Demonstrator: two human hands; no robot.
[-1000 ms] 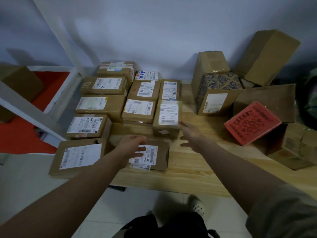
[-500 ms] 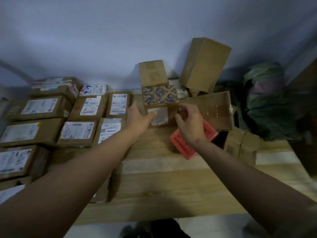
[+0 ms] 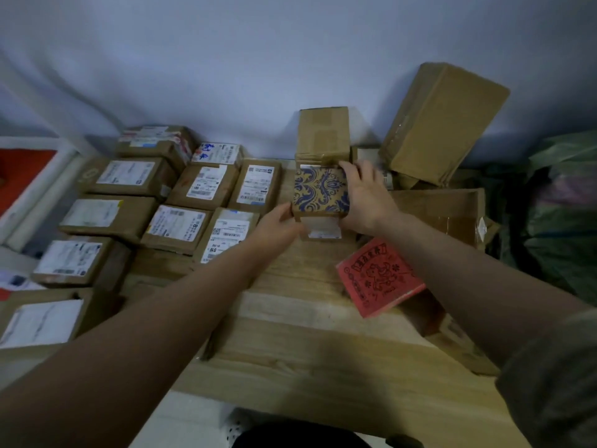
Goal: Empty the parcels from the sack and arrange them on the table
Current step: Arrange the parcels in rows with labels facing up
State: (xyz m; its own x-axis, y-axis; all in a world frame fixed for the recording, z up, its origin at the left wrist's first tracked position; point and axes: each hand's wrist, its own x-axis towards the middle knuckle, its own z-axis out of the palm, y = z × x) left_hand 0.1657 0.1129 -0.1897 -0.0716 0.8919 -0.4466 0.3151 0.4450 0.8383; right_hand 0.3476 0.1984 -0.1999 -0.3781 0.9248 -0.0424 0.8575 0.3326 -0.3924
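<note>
A brown box with a blue floral top (image 3: 318, 192) stands near the back of the wooden table (image 3: 300, 344). My left hand (image 3: 276, 226) presses its lower left corner and my right hand (image 3: 366, 197) clasps its right side. Behind it stands a plain brown box (image 3: 323, 132). Several labelled parcels (image 3: 176, 224) lie in rows on the left half of the table. A red printed box (image 3: 379, 276) lies tilted to the right, under my right forearm. The greenish sack (image 3: 562, 202) slumps at the far right.
A large brown box (image 3: 442, 121) leans on the wall at the back right, with a flat carton (image 3: 452, 215) below it. A white frame with a red surface (image 3: 19, 176) sits at the left.
My hands left the parcels at the left, reached to the blue-patterned box and closed on its two sides. The view swung right and back.
</note>
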